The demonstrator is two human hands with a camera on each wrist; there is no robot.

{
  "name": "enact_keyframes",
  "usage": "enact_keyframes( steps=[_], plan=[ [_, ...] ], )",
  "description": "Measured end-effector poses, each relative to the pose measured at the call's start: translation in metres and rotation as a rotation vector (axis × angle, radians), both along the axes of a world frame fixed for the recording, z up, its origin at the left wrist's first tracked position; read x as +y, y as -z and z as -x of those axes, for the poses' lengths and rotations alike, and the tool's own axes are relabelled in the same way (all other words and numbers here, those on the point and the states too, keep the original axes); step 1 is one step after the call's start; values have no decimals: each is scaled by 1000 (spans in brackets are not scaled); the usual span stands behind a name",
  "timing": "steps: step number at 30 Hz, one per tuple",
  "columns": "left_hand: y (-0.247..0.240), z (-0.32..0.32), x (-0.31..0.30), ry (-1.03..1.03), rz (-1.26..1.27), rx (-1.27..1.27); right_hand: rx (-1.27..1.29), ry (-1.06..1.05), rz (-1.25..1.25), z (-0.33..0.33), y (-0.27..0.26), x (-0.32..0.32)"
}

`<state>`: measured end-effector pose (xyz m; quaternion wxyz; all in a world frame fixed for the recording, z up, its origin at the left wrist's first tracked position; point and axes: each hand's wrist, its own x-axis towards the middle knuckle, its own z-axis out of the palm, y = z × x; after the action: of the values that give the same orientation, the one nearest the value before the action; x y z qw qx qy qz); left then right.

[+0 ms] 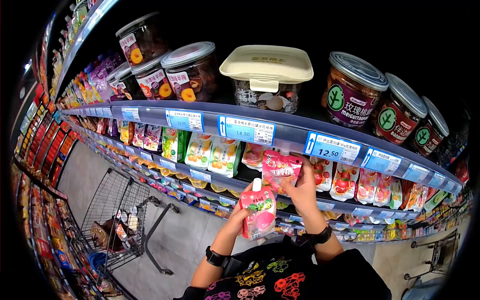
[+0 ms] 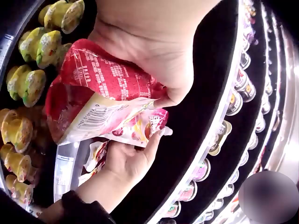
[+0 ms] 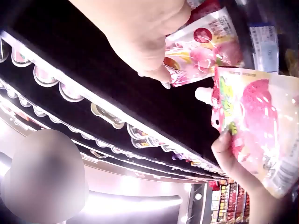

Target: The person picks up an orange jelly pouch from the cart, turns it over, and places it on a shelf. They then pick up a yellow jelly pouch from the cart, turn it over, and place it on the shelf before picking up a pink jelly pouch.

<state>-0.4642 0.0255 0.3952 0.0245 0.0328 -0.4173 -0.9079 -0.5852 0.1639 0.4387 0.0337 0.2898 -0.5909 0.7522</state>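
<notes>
In the head view my left hand (image 1: pixel 236 220) grips a white-capped pouch (image 1: pixel 259 212) with a pink fruit picture. My right hand (image 1: pixel 303 192) holds a red-pink pouch (image 1: pixel 281 171) just above it, in front of the shelf. The left wrist view has the left hand (image 2: pixel 149 51) round its pouch (image 2: pixel 100 77), whose red side and barcode show, with the right hand (image 2: pixel 124 163) at the other pouch (image 2: pixel 140 128) behind. In the right wrist view the right hand (image 3: pixel 145 37) pinches its pouch (image 3: pixel 203 49); the left thumb presses the front of the capped pouch (image 3: pixel 259 116).
A shelf edge (image 1: pixel 295 131) with price labels crosses the view. On it stand jars (image 1: pixel 354 90) and a lidded tub (image 1: pixel 267 77); pouches (image 1: pixel 212 152) line the level below. A wire cart (image 1: pixel 117 215) is at the left, another cart (image 1: pixel 440 255) at the lower right.
</notes>
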Motion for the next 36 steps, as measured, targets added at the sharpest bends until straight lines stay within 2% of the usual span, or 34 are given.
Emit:
enact_keyframes(
  steps=[3,4,7,8,10,11,12,14,15,17,19,20,21,23,28,36],
  plan=[
    [1,-3,-6,54,-52,-9,-182,87,77,-2,5,-6],
    [-3,-5,-9,20,-63,14,-215,111,106,0,7,-5],
    [-9,-21,-38,-150,-123,12,-346,57,410,-2,-4,1],
    [-16,-29,-50,-244,-207,-34,-408,-72,459,-5,-8,8],
    [-25,-34,-76,-390,-195,77,-763,-445,598,-8,-5,11],
    [-55,-33,-77,-371,-170,231,-932,-632,667,-8,-5,12],
    [-71,-38,-81,-344,-189,282,-1046,-865,768,-18,-11,1],
    [-91,-49,-84,-207,-276,377,-1426,-1172,993,-48,-18,-20],
    [-101,-55,-81,-153,-290,388,-1477,-1336,1036,-57,-20,-31],
    [-90,-61,-92,-87,-230,443,-1557,-1502,1082,-71,-13,-49],
    [-103,-69,-78,-73,-318,404,-1642,-1474,1026,-80,-11,-59],
    [-102,-72,-82,-59,-204,399,-1666,-1484,1018,-84,-10,-63],
    [-101,-74,-85,-43,-91,397,-1627,-1476,978,-87,-9,-68],
    [-109,-76,-78,-78,-165,333,-1540,-1458,892,-90,-9,-73],
    [-114,-84,-83,-85,-127,276,-1167,-1154,485,-89,-25,-82],
    [-108,-91,-90,22,-79,253,-1175,-1153,543,-86,-27,-85]
  ],
)
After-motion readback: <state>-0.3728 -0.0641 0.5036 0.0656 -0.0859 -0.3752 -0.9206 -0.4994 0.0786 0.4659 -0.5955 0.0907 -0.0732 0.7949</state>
